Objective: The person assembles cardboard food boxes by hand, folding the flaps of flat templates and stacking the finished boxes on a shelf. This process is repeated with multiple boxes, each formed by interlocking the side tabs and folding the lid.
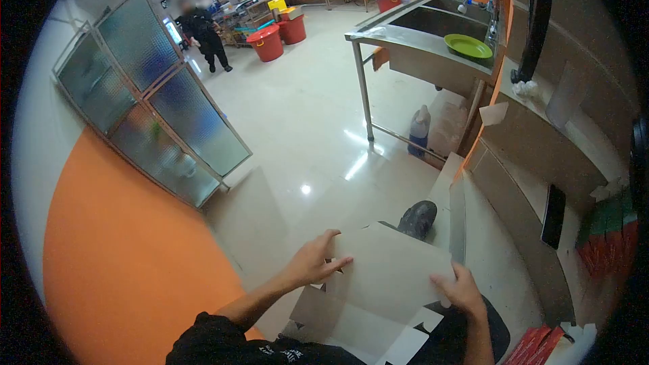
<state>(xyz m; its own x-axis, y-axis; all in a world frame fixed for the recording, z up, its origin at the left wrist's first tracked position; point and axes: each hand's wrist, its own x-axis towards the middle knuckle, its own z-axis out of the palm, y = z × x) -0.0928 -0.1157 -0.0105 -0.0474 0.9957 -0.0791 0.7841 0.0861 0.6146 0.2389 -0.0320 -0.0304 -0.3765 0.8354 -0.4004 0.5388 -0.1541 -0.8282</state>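
Creased, pale-grey cardboard blank [392, 260] lies over a black-clothed lap [499, 334].
Left hand [314, 261] clamped on its left edge; right hand [463, 290] clamped on its right edge; rounded black shoe [418, 220] just beyond its far edge.

The left grip [316, 261], a bare hand, sits a little higher in view than the right grip [466, 292], also bare, and the two are well apart. The left forearm [260, 301] slants up from the lower left, uncovered below a dark sleeve [206, 339]. The left thumb [338, 265] points right, spread from the finger above it. The right thumb [443, 286] points left in a pinch, and the right forearm [478, 339] rises nearly upright.
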